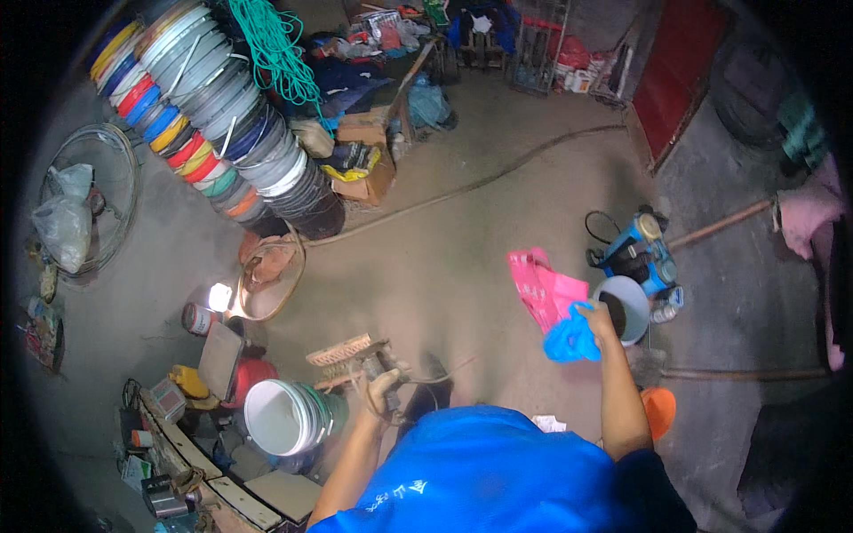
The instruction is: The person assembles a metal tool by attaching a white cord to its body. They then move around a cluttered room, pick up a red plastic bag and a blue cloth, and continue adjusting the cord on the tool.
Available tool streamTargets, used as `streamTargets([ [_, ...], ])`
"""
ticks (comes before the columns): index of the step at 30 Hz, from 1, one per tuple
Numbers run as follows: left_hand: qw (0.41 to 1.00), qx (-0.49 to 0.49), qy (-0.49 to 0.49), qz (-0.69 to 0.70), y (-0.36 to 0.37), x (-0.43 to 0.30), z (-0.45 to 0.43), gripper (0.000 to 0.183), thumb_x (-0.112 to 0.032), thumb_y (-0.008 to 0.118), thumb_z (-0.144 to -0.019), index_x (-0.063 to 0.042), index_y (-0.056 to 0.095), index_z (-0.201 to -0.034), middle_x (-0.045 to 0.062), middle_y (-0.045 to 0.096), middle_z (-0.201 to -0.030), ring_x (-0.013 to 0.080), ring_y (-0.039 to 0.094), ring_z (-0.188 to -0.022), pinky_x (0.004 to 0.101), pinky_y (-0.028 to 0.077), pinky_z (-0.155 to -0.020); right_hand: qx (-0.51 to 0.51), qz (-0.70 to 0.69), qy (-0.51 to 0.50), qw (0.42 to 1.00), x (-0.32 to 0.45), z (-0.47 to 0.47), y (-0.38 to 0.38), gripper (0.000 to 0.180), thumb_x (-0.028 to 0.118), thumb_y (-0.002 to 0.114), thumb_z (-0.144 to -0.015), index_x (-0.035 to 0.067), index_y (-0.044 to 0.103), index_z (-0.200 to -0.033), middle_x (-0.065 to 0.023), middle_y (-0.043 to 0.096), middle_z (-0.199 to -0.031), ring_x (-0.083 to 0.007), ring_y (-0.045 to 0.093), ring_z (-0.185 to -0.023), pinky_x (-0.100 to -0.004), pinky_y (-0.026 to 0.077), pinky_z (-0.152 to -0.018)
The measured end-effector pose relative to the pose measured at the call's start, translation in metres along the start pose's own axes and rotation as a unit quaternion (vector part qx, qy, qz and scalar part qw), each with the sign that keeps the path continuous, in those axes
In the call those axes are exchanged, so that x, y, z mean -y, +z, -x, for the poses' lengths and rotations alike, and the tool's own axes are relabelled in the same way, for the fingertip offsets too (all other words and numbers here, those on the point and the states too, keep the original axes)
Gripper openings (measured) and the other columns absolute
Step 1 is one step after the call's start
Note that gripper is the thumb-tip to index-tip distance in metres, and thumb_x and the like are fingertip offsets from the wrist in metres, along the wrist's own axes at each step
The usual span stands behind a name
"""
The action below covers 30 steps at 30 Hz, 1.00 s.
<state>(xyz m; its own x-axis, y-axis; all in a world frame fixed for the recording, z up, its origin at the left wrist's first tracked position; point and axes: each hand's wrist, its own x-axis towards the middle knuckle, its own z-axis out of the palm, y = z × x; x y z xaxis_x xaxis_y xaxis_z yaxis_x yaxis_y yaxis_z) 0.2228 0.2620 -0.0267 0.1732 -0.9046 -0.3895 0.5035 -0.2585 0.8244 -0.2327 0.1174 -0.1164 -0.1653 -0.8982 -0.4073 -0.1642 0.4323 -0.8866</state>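
Note:
My left hand (383, 388) is closed around a bundle of objects, among them a wooden-backed brush (338, 351) and a cord or thin strap; the rest of the bundle is hard to make out. In my right hand (600, 321) are a bright blue plastic bag (573, 338) and a pink bag (545, 288) with white print, both hanging over the floor. Just beyond that hand stands a pale bucket (636, 308) with something dark in it. A blue device with cylinders (626, 241) sits behind the bucket.
Tall stacks of buckets (200, 73) lean at upper left, beside teal rope (283, 60) and a cardboard box (380, 176). A long hose (466, 186) crosses the floor. White nested buckets (276, 416) stand near my left forearm. An orange container (658, 412) is by my right elbow.

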Motion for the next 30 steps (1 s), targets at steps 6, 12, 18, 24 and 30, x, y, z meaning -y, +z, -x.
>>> streamTargets([
  [6, 0.998, 0.031, -0.045, -0.024, 0.023, -0.024, -0.126, 0.041, -0.013, 0.064, -0.077, 0.002, 0.051, -0.113, 0.015, 0.064, -0.096, 0.0277, 0.063, -0.091, 0.0382, 0.051, -0.083, -0.059, 0.546, -0.17, 0.818, -0.084, -0.096, -0.062, 0.015, 0.021, 0.065, -0.072, 0.007, 0.071, -0.073, -0.0198, 0.065, -0.077, -0.0308, 0.066, -0.072, -0.0416, 0.05, -0.064],
  [12, 0.998, 0.041, -0.035, -0.028, 0.033, -0.078, -0.25, 0.035, -0.013, 0.066, -0.077, 0.001, 0.055, -0.107, 0.013, 0.064, -0.093, 0.0244, 0.062, -0.089, 0.0378, 0.049, -0.086, 0.069, 0.701, -0.092, 0.704, -0.134, -0.136, -0.099, 0.022, 0.027, 0.06, -0.076, 0.007, 0.069, -0.077, -0.0195, 0.066, -0.083, -0.0358, 0.064, -0.079, -0.0459, 0.05, -0.068],
  [18, 0.995, 0.032, -0.028, -0.095, 0.026, -0.126, -0.354, 0.039, -0.016, 0.072, -0.077, 0.001, 0.057, -0.109, 0.01, 0.065, -0.094, 0.0197, 0.062, -0.091, 0.0346, 0.049, -0.084, -0.033, 0.622, 0.103, 0.775, -0.088, -0.159, -0.069, 0.025, 0.016, 0.061, -0.071, 0.006, 0.068, -0.092, -0.0232, 0.064, -0.097, -0.0377, 0.062, -0.093, -0.0463, 0.05, -0.082],
  [24, 0.995, 0.014, 0.023, -0.092, 0.038, -0.141, -0.444, 0.04, -0.014, 0.067, -0.078, 0.003, 0.052, -0.111, 0.014, 0.066, -0.091, 0.0238, 0.064, -0.087, 0.0362, 0.051, -0.083, 0.023, 0.639, 0.093, 0.764, -0.052, -0.275, -0.06, 0.041, 0.017, 0.059, -0.074, 0.008, 0.058, -0.115, -0.023, 0.06, -0.111, -0.0383, 0.058, -0.102, -0.0467, 0.048, -0.087],
  [30, 0.985, -0.104, -0.117, -0.074, 0.054, -0.144, -0.53, 0.044, -0.044, 0.063, -0.081, -0.014, 0.055, -0.113, 0.007, 0.056, -0.087, 0.021, 0.053, -0.066, 0.0377, 0.045, -0.054, 0.03, 0.669, -0.064, 0.74, -0.031, -0.471, -0.031, 0.028, 0.024, 0.06, -0.078, 0.008, 0.066, -0.101, -0.0202, 0.062, -0.109, -0.0356, 0.059, -0.102, -0.0462, 0.046, -0.089],
])
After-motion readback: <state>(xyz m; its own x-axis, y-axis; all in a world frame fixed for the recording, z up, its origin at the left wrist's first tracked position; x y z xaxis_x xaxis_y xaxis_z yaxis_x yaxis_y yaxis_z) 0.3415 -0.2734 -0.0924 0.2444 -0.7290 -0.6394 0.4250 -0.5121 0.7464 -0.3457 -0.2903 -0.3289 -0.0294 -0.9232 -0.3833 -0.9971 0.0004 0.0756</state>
